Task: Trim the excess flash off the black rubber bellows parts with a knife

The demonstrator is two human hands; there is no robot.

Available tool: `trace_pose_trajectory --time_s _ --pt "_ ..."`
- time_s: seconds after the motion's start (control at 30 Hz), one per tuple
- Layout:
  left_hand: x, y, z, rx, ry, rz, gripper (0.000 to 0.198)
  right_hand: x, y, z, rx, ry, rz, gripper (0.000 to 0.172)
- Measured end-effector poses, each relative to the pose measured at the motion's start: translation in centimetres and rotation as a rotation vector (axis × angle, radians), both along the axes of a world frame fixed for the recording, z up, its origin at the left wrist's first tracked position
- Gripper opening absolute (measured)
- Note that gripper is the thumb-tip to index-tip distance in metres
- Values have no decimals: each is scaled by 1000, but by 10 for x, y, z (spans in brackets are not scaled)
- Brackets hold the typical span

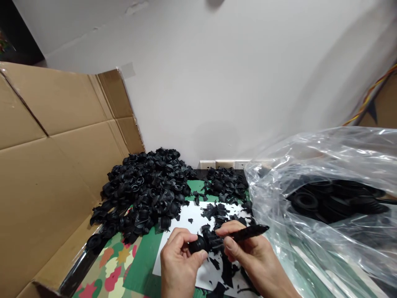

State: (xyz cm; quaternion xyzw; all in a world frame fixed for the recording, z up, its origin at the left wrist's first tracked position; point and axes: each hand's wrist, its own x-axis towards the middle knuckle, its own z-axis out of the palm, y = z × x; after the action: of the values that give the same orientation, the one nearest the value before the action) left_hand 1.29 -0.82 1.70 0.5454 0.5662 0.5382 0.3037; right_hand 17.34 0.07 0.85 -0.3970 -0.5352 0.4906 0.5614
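My left hand (pixel 182 258) is closed around a black ribbed rubber bellows (pixel 198 245), gripped between thumb and fingers above a white sheet (pixel 187 215). Just to its right, my right hand (pixel 245 250) pinches a slim black pen-shaped tool (pixel 251 233). The tool's dark rear end points up to the right; its working tip is hard to make out near the bellows. Black rubber scraps (pixel 227 271) lie under and between both hands. A large heap of similar black ribbed parts (pixel 149 186) rises beyond my left hand.
A cardboard panel (pixel 56 174) stands along the left side. At right, a clear plastic bag (pixel 279 174) holds more black ribbed parts (pixel 325 200). More scraps (pixel 226 182) are piled near the wall sockets (pixel 208 164). Beneath the sheet is a green mat (pixel 142 265).
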Motion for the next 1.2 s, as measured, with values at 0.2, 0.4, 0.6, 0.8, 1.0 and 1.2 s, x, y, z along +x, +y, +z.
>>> trace_pose_trajectory --time_s 0.2,0.4,0.6,0.8,1.0,1.2 --pt "0 1 0 38 37 -2 19 1 1 1 -17 -13 -28 27" --pt "1 1 -4 76 92 1 14 -6 -6 14 -133 -228 41 19" --pt "3 -2 -8 225 325 -19 15 -19 -8 13 -51 -427 -2 14" --pt "9 -5 -7 331 477 -2 20 -21 -8 12 -75 -458 15 17" --pt "9 -6 -8 396 566 -22 27 -19 -4 17 -117 -480 56 16" --pt "10 -9 -7 445 704 -6 36 -19 -2 17 40 -721 17 18"
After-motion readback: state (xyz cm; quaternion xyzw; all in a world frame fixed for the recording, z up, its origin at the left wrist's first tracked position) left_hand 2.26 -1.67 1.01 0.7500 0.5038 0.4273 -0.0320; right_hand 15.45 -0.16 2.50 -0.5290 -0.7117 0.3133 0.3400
